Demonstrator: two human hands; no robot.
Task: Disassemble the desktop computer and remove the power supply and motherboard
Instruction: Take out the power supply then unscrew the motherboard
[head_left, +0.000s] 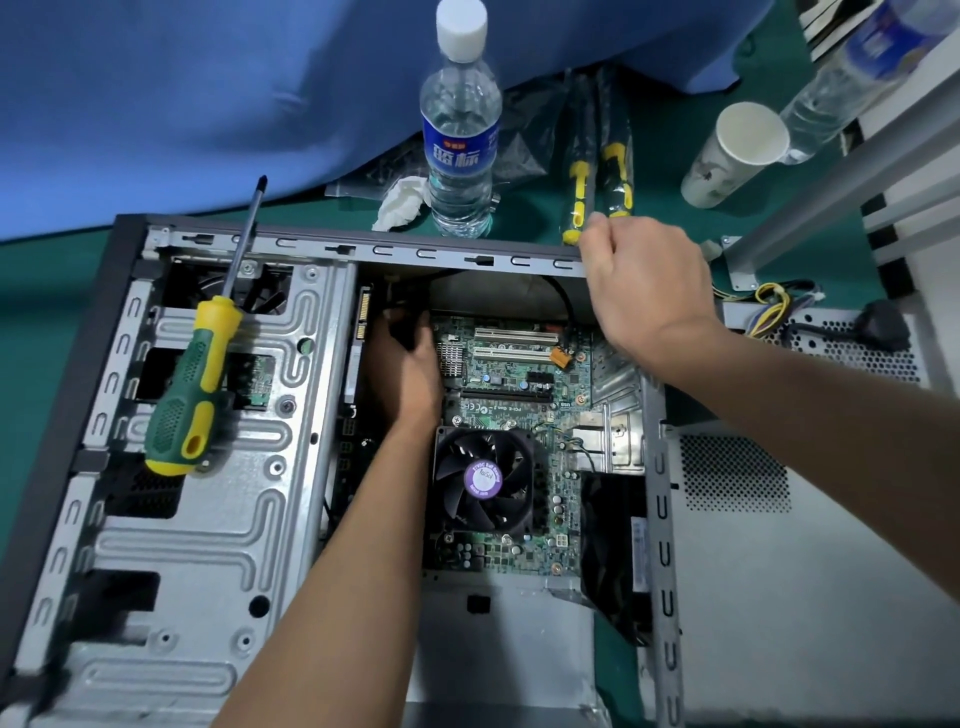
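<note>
Honestly, go slow: left hand (405, 364) is down in the case (208, 545), fingers around a black cable plug at the motherboard (519, 364)'s 9 o'clock edge. Right hand (644, 280) grips the case rim at 1 o'clock. Wiggle it straight out, don't yank.

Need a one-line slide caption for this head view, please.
Left hand reaches beside the motherboard while right hand grips the case rim.

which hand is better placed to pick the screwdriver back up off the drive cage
Left. The left hand is inside the case beside the drive cage where the green and yellow screwdriver lies. The right hand grips the far case edge, farther away.
</note>
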